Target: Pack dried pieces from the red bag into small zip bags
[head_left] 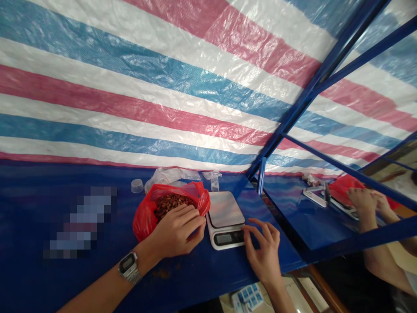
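Observation:
A red plastic bag (145,219) stands with its mouth spread, full of small brown pieces like seeds or nuts (172,202). My left hand (180,228), a metal watch on its wrist, is closed at the front right of the bag's rim, with fingertips against the red plastic. Just right of the bag lies a white kitchen scale (225,211) with a bare metal plate and a dark display. At the scale's front right corner, my right hand (263,243) has its fingers apart and holds nothing. Its fingertips touch the panel's edge.
Behind the bag lie clear plastic bags (171,174) and a small clear cup (137,186). Blue metal bars (283,126) divide off the neighbouring table, where another person's hands (363,202) handle a red bag. A striped sheet (146,100) hangs behind.

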`<state>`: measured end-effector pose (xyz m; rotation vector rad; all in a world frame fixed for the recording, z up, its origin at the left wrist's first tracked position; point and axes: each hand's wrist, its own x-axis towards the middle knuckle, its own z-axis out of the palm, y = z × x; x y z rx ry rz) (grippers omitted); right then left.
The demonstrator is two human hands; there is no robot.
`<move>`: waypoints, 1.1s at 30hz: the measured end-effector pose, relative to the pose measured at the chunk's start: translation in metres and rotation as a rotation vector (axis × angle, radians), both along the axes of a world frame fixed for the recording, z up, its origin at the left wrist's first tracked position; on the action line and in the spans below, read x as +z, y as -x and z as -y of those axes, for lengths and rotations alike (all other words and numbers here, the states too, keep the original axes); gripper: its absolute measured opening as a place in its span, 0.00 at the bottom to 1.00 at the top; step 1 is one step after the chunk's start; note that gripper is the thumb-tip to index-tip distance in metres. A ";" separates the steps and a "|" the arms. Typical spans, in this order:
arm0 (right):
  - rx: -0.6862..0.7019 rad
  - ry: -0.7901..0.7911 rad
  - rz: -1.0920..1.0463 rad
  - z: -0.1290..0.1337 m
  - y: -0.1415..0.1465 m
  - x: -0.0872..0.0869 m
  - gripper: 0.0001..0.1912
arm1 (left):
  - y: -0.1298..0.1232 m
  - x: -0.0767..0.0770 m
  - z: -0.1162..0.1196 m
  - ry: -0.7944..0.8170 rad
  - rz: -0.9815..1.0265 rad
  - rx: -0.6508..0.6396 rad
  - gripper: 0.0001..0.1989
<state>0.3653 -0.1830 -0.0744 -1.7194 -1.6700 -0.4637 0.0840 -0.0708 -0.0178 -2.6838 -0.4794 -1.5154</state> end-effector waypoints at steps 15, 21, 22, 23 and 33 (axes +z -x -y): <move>0.009 -0.043 -0.005 0.000 -0.007 -0.004 0.18 | 0.000 0.004 0.001 0.025 -0.078 -0.017 0.08; 0.009 -0.081 -0.039 0.000 -0.006 0.002 0.17 | 0.001 0.004 0.003 0.028 -0.094 -0.036 0.08; 0.005 -0.082 -0.046 0.001 -0.005 0.002 0.17 | 0.001 0.004 0.003 0.036 -0.098 -0.031 0.08; 0.006 -0.078 -0.052 0.001 -0.004 0.003 0.17 | 0.001 0.003 0.003 0.041 -0.099 -0.027 0.08; 0.009 0.023 -0.125 0.008 -0.001 0.005 0.15 | 0.002 0.003 0.004 0.051 -0.110 -0.020 0.08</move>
